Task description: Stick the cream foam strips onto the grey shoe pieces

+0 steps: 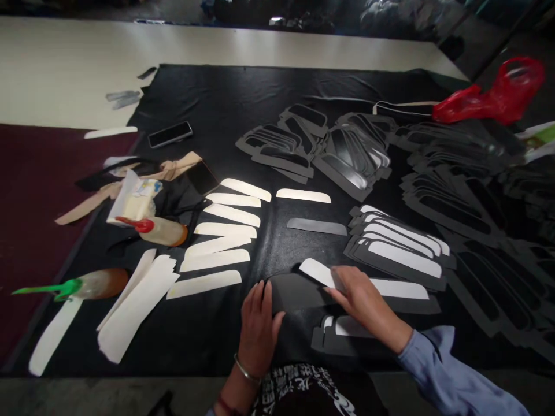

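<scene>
A dark grey flat piece (297, 293) lies on the black sheet in front of me. My left hand (259, 320) rests at its left end, fingers stretched and slightly apart, holding nothing. My right hand (358, 294) pinches a white strip with a rounded end (315, 270) just above the right part of the grey piece. Right of and below my right hand lie dark pieces with white strips on them (403, 289), (349, 326). A stack of similar dark pieces with white strips (405, 258) sits farther right. Cream strips (217, 281) form a column to the left.
Two glue-like bottles, one red-tipped (165, 231) and one green-tipped (102, 284), lie at the left near white strips (139, 306). A phone (170, 134) is farther back. Dark cut-out pieces (277, 147) spread across the back and right, with a red plastic bag (492, 98) behind.
</scene>
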Action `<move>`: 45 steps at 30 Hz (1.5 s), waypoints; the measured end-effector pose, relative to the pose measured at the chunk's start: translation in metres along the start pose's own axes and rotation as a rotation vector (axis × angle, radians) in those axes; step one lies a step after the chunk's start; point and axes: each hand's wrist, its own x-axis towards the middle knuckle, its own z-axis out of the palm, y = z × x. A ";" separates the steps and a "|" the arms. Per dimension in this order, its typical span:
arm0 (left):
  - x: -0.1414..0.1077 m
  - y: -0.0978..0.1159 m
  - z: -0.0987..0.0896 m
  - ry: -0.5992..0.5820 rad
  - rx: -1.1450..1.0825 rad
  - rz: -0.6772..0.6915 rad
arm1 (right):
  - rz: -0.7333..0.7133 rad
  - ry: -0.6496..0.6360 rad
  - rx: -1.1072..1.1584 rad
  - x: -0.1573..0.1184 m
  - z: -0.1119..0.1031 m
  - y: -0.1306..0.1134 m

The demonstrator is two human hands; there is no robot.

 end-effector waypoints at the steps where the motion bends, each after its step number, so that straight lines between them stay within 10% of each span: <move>1: -0.001 0.001 -0.002 0.024 0.008 0.007 | -0.042 -0.008 -0.018 0.003 0.000 -0.005; 24: 0.009 0.000 0.000 0.004 0.010 0.027 | -0.311 -0.221 -0.203 0.045 0.009 -0.053; 38: 0.010 0.000 0.001 -0.037 0.136 0.074 | -0.275 -0.177 -0.186 0.043 0.010 -0.056; 45: 0.006 -0.006 0.011 0.041 0.136 0.240 | -0.181 0.055 -0.121 0.013 0.000 -0.034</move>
